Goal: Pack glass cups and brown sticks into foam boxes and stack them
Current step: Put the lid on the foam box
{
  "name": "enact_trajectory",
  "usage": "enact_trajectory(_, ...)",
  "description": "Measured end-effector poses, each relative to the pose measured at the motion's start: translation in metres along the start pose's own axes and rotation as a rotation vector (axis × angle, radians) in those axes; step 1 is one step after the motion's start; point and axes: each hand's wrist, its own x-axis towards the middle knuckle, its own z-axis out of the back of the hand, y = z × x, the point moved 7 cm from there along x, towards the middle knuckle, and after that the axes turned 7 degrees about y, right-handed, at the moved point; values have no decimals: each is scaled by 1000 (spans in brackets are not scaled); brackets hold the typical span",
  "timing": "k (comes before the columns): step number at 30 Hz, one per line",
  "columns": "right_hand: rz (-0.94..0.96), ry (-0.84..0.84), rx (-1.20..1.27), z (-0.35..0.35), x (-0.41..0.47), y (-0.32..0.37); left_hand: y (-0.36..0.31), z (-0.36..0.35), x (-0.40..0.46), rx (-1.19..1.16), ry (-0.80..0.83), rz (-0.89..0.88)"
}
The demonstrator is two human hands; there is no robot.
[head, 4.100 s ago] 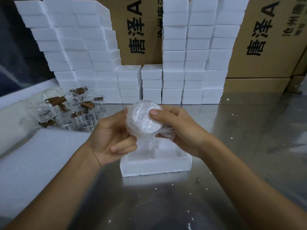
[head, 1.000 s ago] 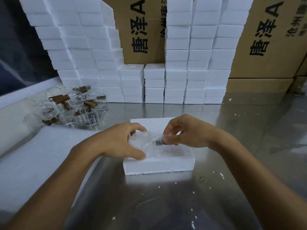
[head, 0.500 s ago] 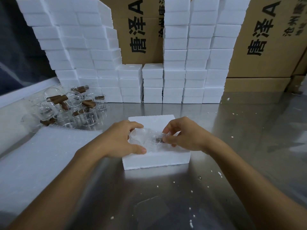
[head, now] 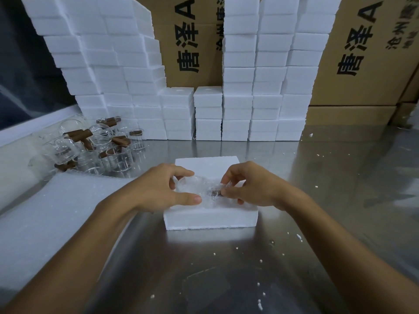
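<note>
A white foam box (head: 210,217) sits in the middle of the shiny metal bench (head: 226,268), with bare bench on its near and right sides. The left hand (head: 163,191) curls its grip round a bubble-wrapped glass cup (head: 192,189) lying in the box. The right hand (head: 249,189) pinches the wrap by a small brown stick (head: 215,192). Loose clear glass cups (head: 118,157) and brown sticks (head: 79,134) crowd the far left, and tall stacks of white foam boxes (head: 238,98) line the back edge

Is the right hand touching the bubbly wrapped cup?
Touching. The head view shows the right hand pinching the end of the wrapped cup, fingertips pressed into the wrap as it sits in the foam box.
</note>
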Motion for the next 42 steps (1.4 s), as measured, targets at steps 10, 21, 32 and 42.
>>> enact_trajectory(10, -58, -283, 223, 22, -1, -16, 32, 12, 3, -422, -342, 144)
enact_trajectory(21, -67, -404, 518, 25, 0, -29, 35, 5, 7, -768, -329, 119)
enact_trajectory(32, -141, -423, 537, 49, -14, -9, 10, 29, -7, -854, -258, 23)
enact_trajectory(42, -210, -223, 328, 33, -10, -27, 16, 14, -5, -634, -134, 68)
